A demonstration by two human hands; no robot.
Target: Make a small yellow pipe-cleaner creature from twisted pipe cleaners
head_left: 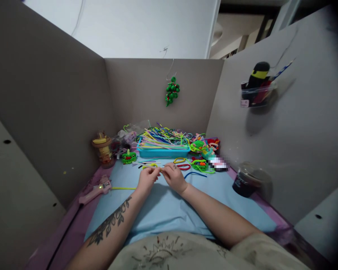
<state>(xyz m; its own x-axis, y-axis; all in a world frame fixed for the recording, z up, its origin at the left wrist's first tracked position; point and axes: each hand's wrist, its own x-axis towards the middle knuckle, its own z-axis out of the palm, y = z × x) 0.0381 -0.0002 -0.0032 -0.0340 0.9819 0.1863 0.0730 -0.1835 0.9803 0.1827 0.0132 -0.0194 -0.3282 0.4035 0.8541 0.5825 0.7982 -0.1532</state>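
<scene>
My left hand [148, 179] and my right hand [174, 177] meet over the blue table cover, fingertips pinched together. Between them is a thin yellowish piece, mostly hidden by the fingers, that looks like a pipe cleaner. A yellow pipe cleaner [150, 165] shows just behind the left fingers. Close to my right hand lie red-handled scissors [183, 167], a yellow loop [179, 160] and a dark blue pipe cleaner [195, 173]. Another yellow stem [124, 188] runs out from beside my left wrist.
A blue tray [163, 153] heaped with pipe cleaners stands at the back. Green fuzzy figures [129, 157] flank it. A pink glue gun [97, 190] and a lidded cup [103, 150] are left; a dark tub [246, 182] is right. Grey panels [163, 93] enclose three sides.
</scene>
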